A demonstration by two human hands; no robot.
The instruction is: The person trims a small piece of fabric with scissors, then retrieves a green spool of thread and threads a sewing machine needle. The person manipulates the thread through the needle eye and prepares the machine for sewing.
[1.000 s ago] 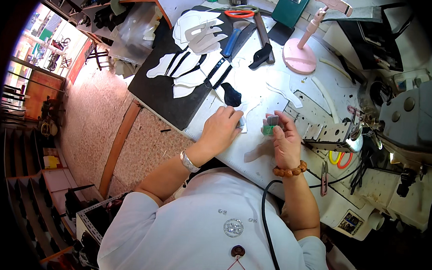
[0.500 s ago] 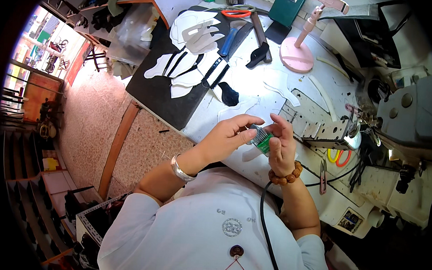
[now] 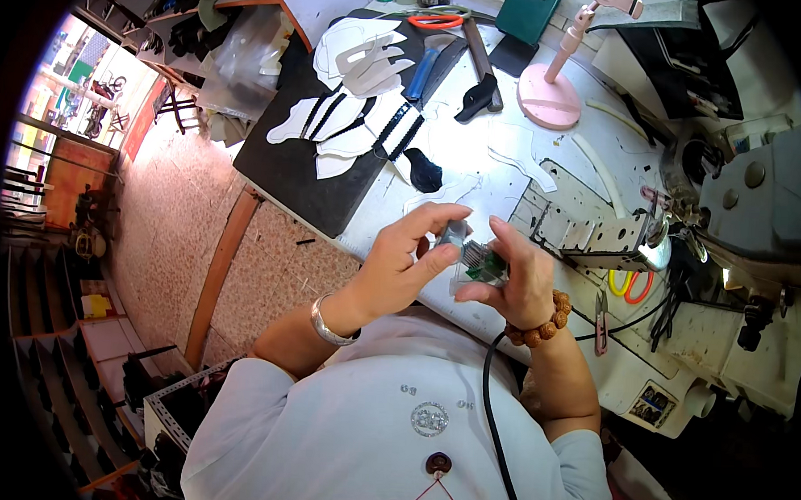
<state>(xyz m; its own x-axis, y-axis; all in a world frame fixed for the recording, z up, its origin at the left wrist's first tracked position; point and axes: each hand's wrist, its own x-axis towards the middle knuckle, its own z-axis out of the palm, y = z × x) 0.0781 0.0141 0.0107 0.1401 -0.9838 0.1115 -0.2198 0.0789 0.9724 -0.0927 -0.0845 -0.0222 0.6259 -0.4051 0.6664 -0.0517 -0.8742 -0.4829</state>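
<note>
In front of my chest, my right hand holds a small clear plastic case with a green part and a row of thin, needle-like metal pieces. My left hand pinches a clear plastic piece, which looks like the case's cover, between thumb and fingers. It sits just left of the case; whether the two still touch, I cannot tell. Beyond my hands, white cut shoe-upper pieces lie on a black mat, some with black trim. White outlined pieces rest on the table.
A grey sewing machine stands at the right, its metal arm close to my right hand. Yellow-and-red-handled scissors and pink snips lie below it. Farther back are a pink stand, a hammer and orange-handled scissors.
My hands have drawn slightly apart and tilted. The clear piece in my left hand now shows separately from the case, which has turned in my right hand.
</note>
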